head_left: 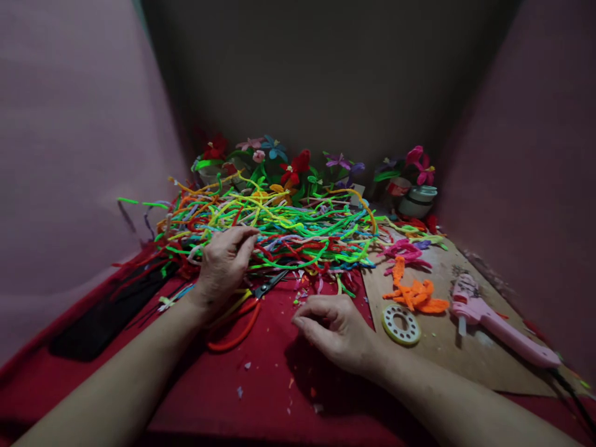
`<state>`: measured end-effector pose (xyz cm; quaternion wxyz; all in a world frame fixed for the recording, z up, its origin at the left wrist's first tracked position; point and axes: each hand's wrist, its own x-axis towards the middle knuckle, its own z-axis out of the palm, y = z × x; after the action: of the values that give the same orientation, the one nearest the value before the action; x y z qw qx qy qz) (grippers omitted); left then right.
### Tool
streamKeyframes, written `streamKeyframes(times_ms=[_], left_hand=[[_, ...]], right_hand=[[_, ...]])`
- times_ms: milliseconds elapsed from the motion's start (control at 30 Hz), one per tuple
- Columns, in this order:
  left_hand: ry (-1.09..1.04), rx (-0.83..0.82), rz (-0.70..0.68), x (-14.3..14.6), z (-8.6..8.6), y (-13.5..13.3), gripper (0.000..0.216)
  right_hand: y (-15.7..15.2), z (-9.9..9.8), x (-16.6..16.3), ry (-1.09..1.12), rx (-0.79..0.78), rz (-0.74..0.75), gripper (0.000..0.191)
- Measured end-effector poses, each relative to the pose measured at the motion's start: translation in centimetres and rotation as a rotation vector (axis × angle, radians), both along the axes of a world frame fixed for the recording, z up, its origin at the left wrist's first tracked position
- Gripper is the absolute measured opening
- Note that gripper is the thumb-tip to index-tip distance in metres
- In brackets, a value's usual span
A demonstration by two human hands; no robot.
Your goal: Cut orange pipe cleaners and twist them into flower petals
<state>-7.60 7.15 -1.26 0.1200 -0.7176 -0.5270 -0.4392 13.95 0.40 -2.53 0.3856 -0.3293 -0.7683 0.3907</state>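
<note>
Both curled narrow, left hand [227,257] by fuzzy stems [298,223], right hand [342,332] lower, any hold unclear.

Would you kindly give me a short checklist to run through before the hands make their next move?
1. Left hand at the fuzzy stems: ok, beside the near side of the heap.
2. Right hand holding nothing: cannot tell, its fingers are curled.
3. Scissors clear of the left wrist: not ok, the handles lie close beside it.
4. Glue gun resting on the board: ok, lying at its right side.
5. Glue gun cool: cannot tell.
6. Red cloth free of scraps: not ok, small bits are scattered on it.
</note>
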Motion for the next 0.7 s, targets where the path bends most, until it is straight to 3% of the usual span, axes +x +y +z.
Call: streamKeyframes(times_ms=[167,300,467,700], left_hand=[[-0.137,-0.038,0.002,-0.7,0.0,0.4,0.02],[0.112,0.077,-0.088,0.2,0.7,-0.9,0.015],[0.48,0.022,-0.356,1.8,0.2,-1.7,0.018],[0.663,-0.002,-0.231,1.8,-1.2,1.2,0.017]], right_hand=[[-0.4,0.2,0.1,-0.075,0.086,0.084,0.017],[-0.3,0.2,0.2,-0.095,0.125,0.092,0.018],[-0.2,0.2,0.1,-0.097,0.128,0.083,0.018],[-0.4,0.1,0.0,-0.091,0.165,0.069,0.018]])
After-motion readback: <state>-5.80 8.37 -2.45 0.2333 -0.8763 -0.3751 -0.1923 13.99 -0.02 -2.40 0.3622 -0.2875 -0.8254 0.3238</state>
